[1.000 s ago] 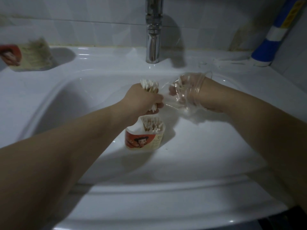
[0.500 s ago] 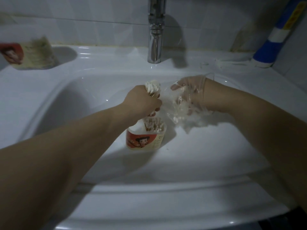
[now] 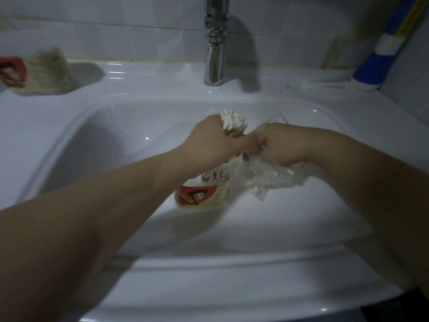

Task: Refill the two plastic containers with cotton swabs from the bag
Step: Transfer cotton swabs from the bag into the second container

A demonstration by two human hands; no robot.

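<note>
My left hand [image 3: 211, 145] grips a bundle of cotton swabs [image 3: 233, 122], white tips up, over the sink basin. Directly below it stands a plastic container [image 3: 202, 194] with a red cartoon label and swabs inside. My right hand [image 3: 276, 147] is inside a clear plastic bag [image 3: 262, 180] that hangs crumpled beside the container; its fingers are hidden behind the left hand and the bag. A second container [image 3: 37, 73] with swabs stands on the sink's back left ledge.
The white sink [image 3: 116, 140] fills the view, with a chrome tap [image 3: 214, 49] at the back centre. A blue and white bottle [image 3: 380, 61] leans in the back right corner, with clear plastic wrap [image 3: 308, 84] beside it.
My right hand, inside the bag, has moved left and down until it meets the left hand. The swab bundle stayed in my left hand above the container.
</note>
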